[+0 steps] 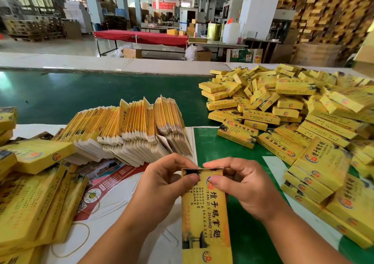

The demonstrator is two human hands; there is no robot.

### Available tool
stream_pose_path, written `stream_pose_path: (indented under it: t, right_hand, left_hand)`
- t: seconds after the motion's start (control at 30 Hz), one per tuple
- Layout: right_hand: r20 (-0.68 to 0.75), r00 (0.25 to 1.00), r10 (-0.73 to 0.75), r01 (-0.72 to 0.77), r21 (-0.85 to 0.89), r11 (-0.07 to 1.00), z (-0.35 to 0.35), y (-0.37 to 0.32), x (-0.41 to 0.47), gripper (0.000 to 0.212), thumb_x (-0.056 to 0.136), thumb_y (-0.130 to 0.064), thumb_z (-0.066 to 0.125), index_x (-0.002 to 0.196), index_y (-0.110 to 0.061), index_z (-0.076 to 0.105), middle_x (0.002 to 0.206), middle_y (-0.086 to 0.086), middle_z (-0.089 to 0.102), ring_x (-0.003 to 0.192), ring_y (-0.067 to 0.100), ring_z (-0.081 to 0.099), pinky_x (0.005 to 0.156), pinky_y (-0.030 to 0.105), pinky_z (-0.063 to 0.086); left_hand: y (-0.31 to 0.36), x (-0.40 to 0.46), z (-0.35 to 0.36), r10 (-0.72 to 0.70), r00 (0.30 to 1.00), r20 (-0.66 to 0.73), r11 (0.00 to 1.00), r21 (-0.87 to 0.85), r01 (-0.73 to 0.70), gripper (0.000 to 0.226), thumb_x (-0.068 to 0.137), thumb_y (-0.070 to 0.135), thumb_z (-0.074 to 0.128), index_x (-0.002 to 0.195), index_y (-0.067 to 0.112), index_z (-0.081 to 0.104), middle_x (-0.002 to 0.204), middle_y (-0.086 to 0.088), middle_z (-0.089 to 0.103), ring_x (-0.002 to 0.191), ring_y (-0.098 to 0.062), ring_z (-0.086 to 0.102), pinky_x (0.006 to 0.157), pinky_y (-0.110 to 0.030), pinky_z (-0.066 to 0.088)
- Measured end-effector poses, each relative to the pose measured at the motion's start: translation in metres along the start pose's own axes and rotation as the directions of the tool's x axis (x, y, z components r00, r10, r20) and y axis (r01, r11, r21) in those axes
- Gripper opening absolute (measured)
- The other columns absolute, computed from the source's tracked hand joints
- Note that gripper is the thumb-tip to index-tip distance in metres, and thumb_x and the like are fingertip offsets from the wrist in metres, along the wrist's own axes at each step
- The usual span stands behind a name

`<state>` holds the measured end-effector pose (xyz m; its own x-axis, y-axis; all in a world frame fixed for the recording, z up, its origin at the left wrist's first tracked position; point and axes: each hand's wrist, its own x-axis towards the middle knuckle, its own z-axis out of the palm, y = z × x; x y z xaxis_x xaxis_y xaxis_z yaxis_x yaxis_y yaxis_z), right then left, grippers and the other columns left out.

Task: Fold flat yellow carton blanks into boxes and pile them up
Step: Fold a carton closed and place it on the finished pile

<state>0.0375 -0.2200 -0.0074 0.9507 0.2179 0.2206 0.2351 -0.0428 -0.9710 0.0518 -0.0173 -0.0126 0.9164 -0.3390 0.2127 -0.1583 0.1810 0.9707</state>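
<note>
I hold a yellow carton (205, 219) upright in front of me at the bottom centre, its printed face toward me. My left hand (162, 184) pinches its top left corner, thumb on the front. My right hand (242, 186) pinches the top right corner, thumb pressed on the front face, fingers curled behind the top edge. A fanned row of flat yellow blanks (129, 130) stands on edge just beyond my hands. A big loose pile of folded yellow boxes (293, 118) spreads over the right side of the table.
More bundles of yellow blanks (30, 192) lie at the left. A red printed sheet (113, 178) and a rubber band (87, 237) lie on white paper under my left arm. The green table surface (81, 95) stretches behind. A red-covered table (141, 36) stands farther back.
</note>
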Motion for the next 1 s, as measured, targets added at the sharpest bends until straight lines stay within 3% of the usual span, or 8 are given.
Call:
stream_pose_path:
  t: [0.17, 0.37, 0.47, 0.57, 0.7, 0.8, 0.9, 1.0]
  right_hand:
    - [-0.022, 1.000, -0.011, 0.008, -0.116, 0.993, 0.000, 0.003, -0.001, 0.025, 0.083, -0.019, 0.072, 0.107, -0.026, 0.075, 0.092, 0.009, 0.077, 0.087, 0.025, 0.075, 0.074, 0.035, 0.061]
    - [-0.002, 1.000, 0.022, -0.022, -0.144, 0.989, 0.002, -0.002, -0.001, 0.045, 0.085, -0.061, 0.059, 0.105, -0.024, 0.076, 0.086, 0.006, 0.078, 0.083, 0.024, 0.075, 0.073, 0.043, 0.060]
    - [-0.037, 0.999, 0.030, -0.036, -0.188, 0.982, 0.002, -0.001, -0.001, 0.039, 0.089, -0.056, 0.053, 0.102, -0.028, 0.078, 0.082, 0.004, 0.078, 0.078, 0.028, 0.074, 0.070, 0.043, 0.059]
    - [-0.025, 0.998, 0.054, -0.058, -0.208, 0.976, 0.002, -0.001, 0.000, 0.022, 0.086, -0.042, 0.064, 0.103, -0.034, 0.076, 0.084, 0.000, 0.078, 0.076, 0.017, 0.074, 0.062, 0.032, 0.058]
    - [-0.015, 0.997, 0.079, -0.080, -0.186, 0.979, 0.003, 0.000, -0.001, 0.018, 0.087, -0.028, 0.068, 0.102, -0.029, 0.077, 0.085, 0.003, 0.078, 0.078, 0.024, 0.074, 0.062, 0.042, 0.061]
    - [-0.085, 0.996, 0.017, -0.034, -0.212, 0.977, 0.007, 0.000, -0.002, 0.015, 0.091, -0.018, 0.069, 0.098, -0.026, 0.079, 0.081, -0.001, 0.078, 0.074, 0.014, 0.074, 0.058, 0.023, 0.056]
    - [-0.243, 0.967, -0.082, 0.011, -0.278, 0.961, 0.016, 0.004, -0.002, 0.016, 0.090, -0.017, 0.068, 0.098, -0.025, 0.079, 0.079, -0.009, 0.077, 0.070, 0.006, 0.072, 0.059, 0.015, 0.053]
    - [-0.380, 0.916, -0.130, 0.028, -0.264, 0.964, 0.024, 0.008, -0.003, 0.014, 0.090, -0.020, 0.069, 0.097, -0.027, 0.078, 0.078, -0.010, 0.076, 0.070, 0.007, 0.071, 0.059, 0.020, 0.056]
  left_hand:
    - [0.005, -0.002, 0.003, -0.048, 0.999, -0.016, 0.998, 0.037, 0.048, 0.034, 0.084, 0.043, 0.068, 0.085, 0.009, 0.066, 0.074, -0.008, 0.070, 0.070, -0.019, 0.069, 0.061, -0.023, 0.053]
    - [0.005, -0.001, 0.004, -0.088, 0.996, -0.018, 0.995, 0.035, 0.089, 0.019, 0.077, 0.033, 0.067, 0.083, 0.015, 0.069, 0.073, -0.006, 0.071, 0.068, -0.014, 0.067, 0.060, -0.020, 0.052]
    - [0.005, -0.001, 0.004, -0.101, 0.995, -0.022, 0.995, 0.014, 0.101, 0.020, 0.075, 0.029, 0.069, 0.085, 0.012, 0.069, 0.076, -0.008, 0.071, 0.070, -0.016, 0.067, 0.062, -0.022, 0.053]
    - [0.004, -0.001, 0.003, -0.131, 0.991, -0.040, 0.991, -0.040, 0.130, 0.021, 0.075, 0.020, 0.069, 0.092, 0.008, 0.068, 0.081, -0.013, 0.072, 0.073, -0.019, 0.068, 0.063, -0.023, 0.053]
    - [0.005, -0.002, 0.002, -0.169, 0.984, -0.056, 0.984, -0.066, 0.165, 0.018, 0.082, 0.003, 0.065, 0.101, 0.005, 0.064, 0.090, -0.020, 0.072, 0.079, -0.027, 0.070, 0.067, -0.028, 0.056]
    - [0.007, -0.003, 0.008, -0.216, 0.968, -0.126, 0.975, -0.086, 0.206, 0.023, 0.087, 0.003, 0.063, 0.110, 0.010, 0.061, 0.090, -0.016, 0.074, 0.081, -0.026, 0.073, 0.065, -0.028, 0.058]
    - [0.004, -0.006, 0.019, -0.125, 0.952, -0.280, 0.940, 0.275, 0.204, 0.033, 0.084, 0.031, 0.070, 0.114, 0.031, 0.055, 0.092, 0.015, 0.072, 0.080, -0.003, 0.071, 0.063, -0.025, 0.060]
    - [0.003, -0.015, 0.033, 0.031, 0.966, -0.255, 0.726, 0.671, 0.154, 0.066, 0.059, 0.075, 0.064, 0.113, 0.054, 0.032, 0.090, 0.032, 0.059, 0.084, 0.017, 0.055, 0.060, -0.006, 0.045]
